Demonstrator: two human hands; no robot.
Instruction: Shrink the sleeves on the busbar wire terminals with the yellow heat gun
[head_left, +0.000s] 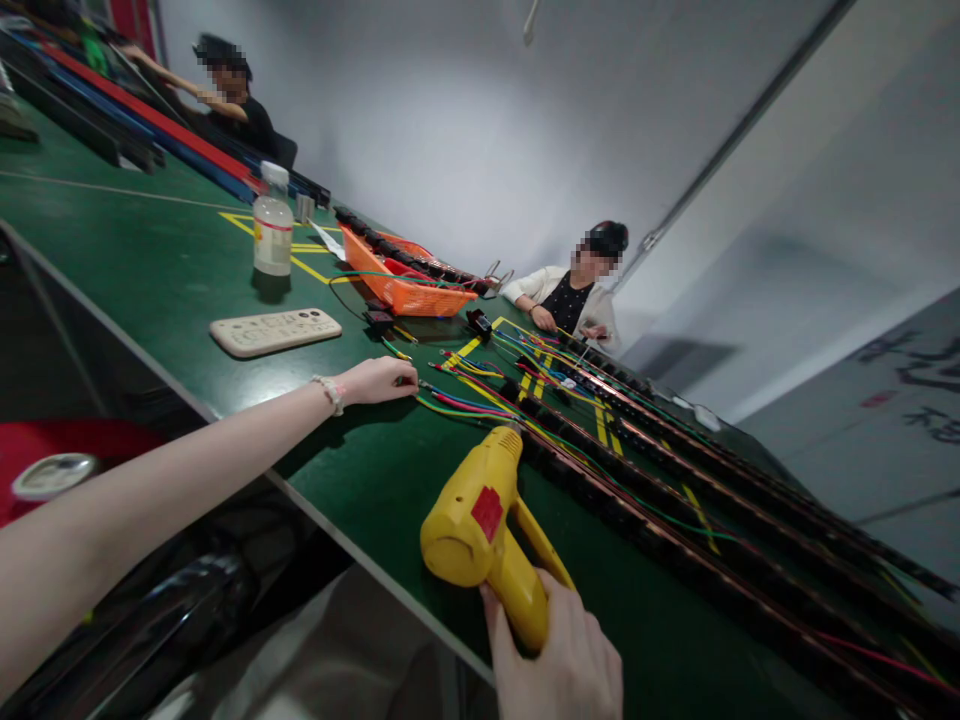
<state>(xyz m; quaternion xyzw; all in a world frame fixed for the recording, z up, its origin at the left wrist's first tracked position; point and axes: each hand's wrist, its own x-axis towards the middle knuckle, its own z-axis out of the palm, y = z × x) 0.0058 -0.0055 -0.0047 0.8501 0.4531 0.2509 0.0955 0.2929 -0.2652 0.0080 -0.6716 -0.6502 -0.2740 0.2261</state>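
Observation:
My right hand (559,650) is wrapped round the handle of a yellow heat gun (472,510) with a red label on its side. The gun's nozzle points away from me, close to a bundle of coloured wires (472,403). These wires, green, blue, red and yellow among them, come out of the near end of a long dark strip (600,490) lined with copper. My left hand (381,380) is closed at the loose ends of the wires, pinching them; the fingertips are partly hidden. A beaded bracelet sits on that wrist.
On the green table (225,375) stand a plastic bottle (272,225) and a phone in a pale case (276,331). Farther back is an orange basket (405,290) with wires. More long strips (712,480) run right. Two people (574,295) sit across the table.

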